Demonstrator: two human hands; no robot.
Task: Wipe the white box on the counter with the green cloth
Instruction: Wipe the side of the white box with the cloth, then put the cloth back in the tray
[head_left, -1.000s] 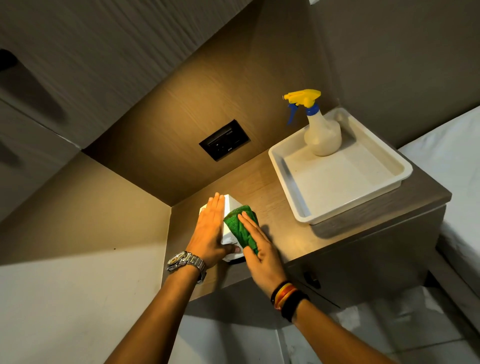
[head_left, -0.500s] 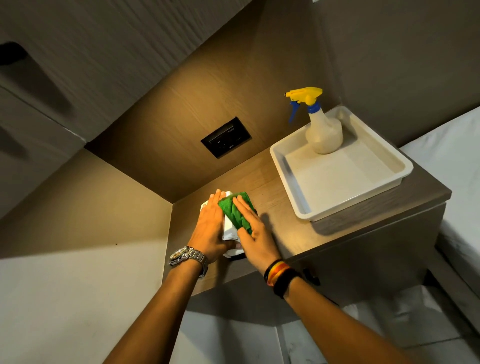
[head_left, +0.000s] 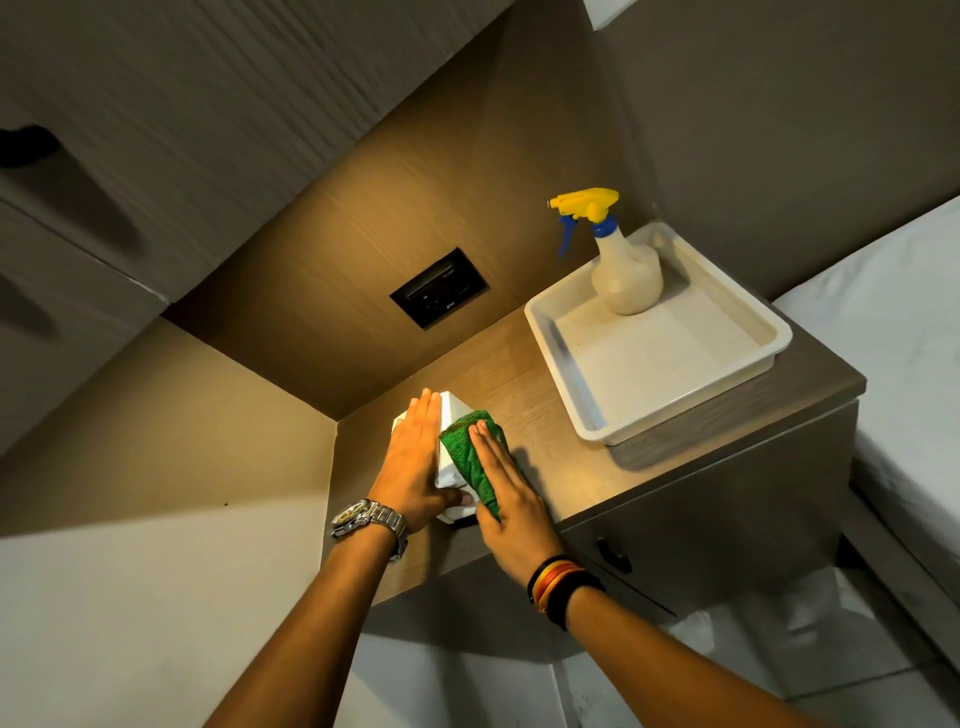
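A small white box (head_left: 451, 415) stands at the left end of the wooden counter (head_left: 550, 457), close to the side wall. My left hand (head_left: 415, 462) lies flat on its top and left side, thumb hooked around the near corner, holding it steady. The green cloth (head_left: 467, 457) covers the box's right face. My right hand (head_left: 506, 488) presses flat on the cloth with fingers stretched out. Most of the box is hidden under both hands and the cloth.
A white tray (head_left: 582, 395) sits on the counter's right half and carries a spray bottle (head_left: 626, 275) with a yellow trigger head. A black wall socket (head_left: 439, 293) is set in the back panel. A drawer handle (head_left: 613, 556) shows below the counter; a bed (head_left: 893, 374) lies right.
My right hand pushed the cloth away along the box, then drew it back toward me. The left hand kept its hold on the box.
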